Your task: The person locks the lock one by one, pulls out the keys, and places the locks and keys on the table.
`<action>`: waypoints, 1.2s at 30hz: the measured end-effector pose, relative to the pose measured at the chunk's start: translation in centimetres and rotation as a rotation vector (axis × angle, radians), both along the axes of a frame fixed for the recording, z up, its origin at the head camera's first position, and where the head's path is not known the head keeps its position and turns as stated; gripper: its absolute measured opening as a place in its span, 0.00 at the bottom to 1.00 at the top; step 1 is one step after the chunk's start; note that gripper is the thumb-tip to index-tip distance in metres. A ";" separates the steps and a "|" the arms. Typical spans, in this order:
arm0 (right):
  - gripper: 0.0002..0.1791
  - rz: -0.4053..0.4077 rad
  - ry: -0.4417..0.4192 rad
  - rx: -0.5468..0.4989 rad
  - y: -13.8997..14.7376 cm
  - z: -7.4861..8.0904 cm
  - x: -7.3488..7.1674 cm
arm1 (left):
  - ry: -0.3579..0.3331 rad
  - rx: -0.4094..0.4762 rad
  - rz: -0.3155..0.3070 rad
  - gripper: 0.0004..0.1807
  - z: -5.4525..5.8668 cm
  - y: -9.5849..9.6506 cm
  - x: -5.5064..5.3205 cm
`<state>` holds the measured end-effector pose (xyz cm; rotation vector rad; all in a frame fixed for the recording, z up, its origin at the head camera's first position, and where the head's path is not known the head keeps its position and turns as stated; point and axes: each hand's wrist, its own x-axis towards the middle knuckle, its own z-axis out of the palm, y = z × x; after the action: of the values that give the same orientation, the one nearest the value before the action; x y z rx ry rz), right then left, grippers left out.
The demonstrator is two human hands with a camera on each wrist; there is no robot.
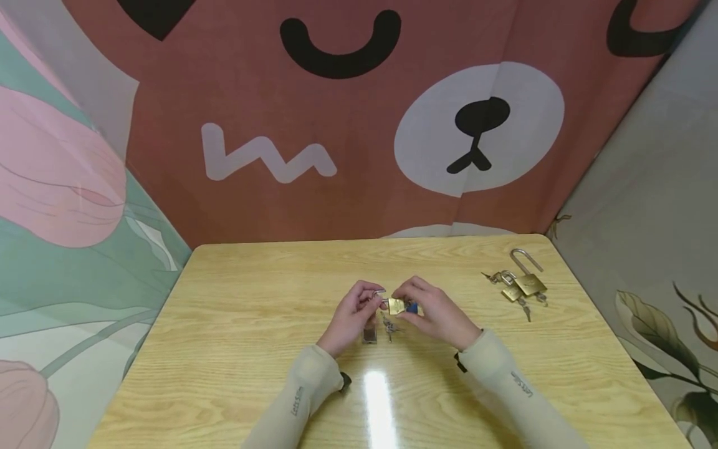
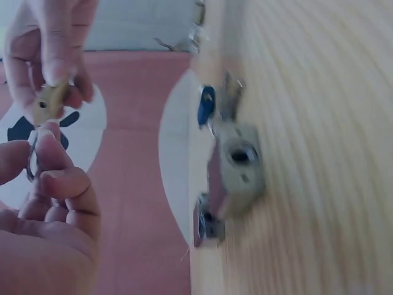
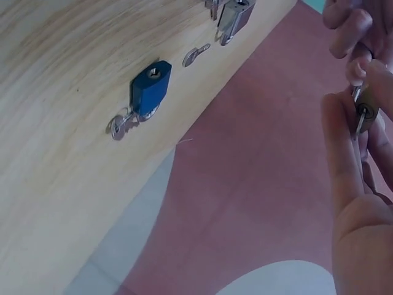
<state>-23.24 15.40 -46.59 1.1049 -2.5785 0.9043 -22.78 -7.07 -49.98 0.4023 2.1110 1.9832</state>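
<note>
A small brass padlock (image 1: 396, 306) is held up between the two hands over the table. My left hand (image 1: 354, 315) pinches its silver shackle (image 2: 32, 157) between thumb and fingers. The right hand (image 1: 440, 312) grips the brass body, and a thin silver piece (image 3: 360, 126) shows at its keyhole end in the right wrist view. Below the hands, a blue padlock (image 3: 151, 89) lies on the table with keys (image 3: 120, 126) beside it. A grey padlock with a dark reddish side (image 2: 239, 169) lies under the left hand, and a small key (image 3: 195, 55) lies between these two.
At the table's back right lie a large brass padlock (image 1: 530, 285) with a long shackle (image 1: 525, 254), a smaller brass padlock (image 1: 512, 293) and several keys (image 1: 526, 308). The wooden table (image 1: 252, 293) ends at a wall hanging (image 1: 269, 212) with a bear face.
</note>
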 end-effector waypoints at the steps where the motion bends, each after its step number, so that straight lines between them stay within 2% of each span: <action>1: 0.20 -0.001 -0.004 -0.011 0.0 0.0 0.0 | 0.022 -0.025 0.002 0.13 -0.1 0.0 0.0; 3: 0.19 -0.012 -0.007 -0.040 0.0 0.0 0.1 | 0.062 -0.076 0.003 0.12 -0.2 -0.1 0.0; 6: 0.19 -0.021 -0.006 -0.092 0.0 0.1 0.0 | 0.115 -0.145 0.009 0.15 -0.3 0.0 0.1; 9: 0.18 -0.027 -0.018 -0.133 -0.1 0.0 0.0 | 0.138 -0.165 0.023 0.19 -0.3 0.2 0.2; 11: 0.19 -0.025 -0.044 -0.159 -0.1 0.0 0.0 | 0.133 -0.167 0.031 0.22 -0.2 0.4 0.2; 16: 0.21 -0.029 -0.124 -0.228 -0.1 0.1 -0.1 | 0.060 -0.142 0.037 0.24 -0.2 0.6 0.4; 18: 0.21 -0.030 -0.143 -0.252 -0.1 0.1 -0.2 | 0.051 -0.134 0.035 0.24 -0.1 0.7 0.4; 21: 0.21 -0.019 -0.148 -0.275 0.0 0.1 -0.3 | 0.074 -0.145 0.032 0.24 -0.1 0.8 0.3; 30: 0.19 0.043 -0.069 -0.341 -0.5 -0.4 -0.5 | 0.131 -0.179 0.040 0.24 0.1 1.2 0.3; 36: 0.18 0.035 -0.131 -0.445 -1.1 -1.2 -0.7 | 0.148 -0.187 0.068 0.26 0.2 1.5 0.3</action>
<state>-23.96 14.33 -47.74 0.9882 -2.2858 1.5093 -22.48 -5.59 -49.81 0.4609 2.4070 1.8196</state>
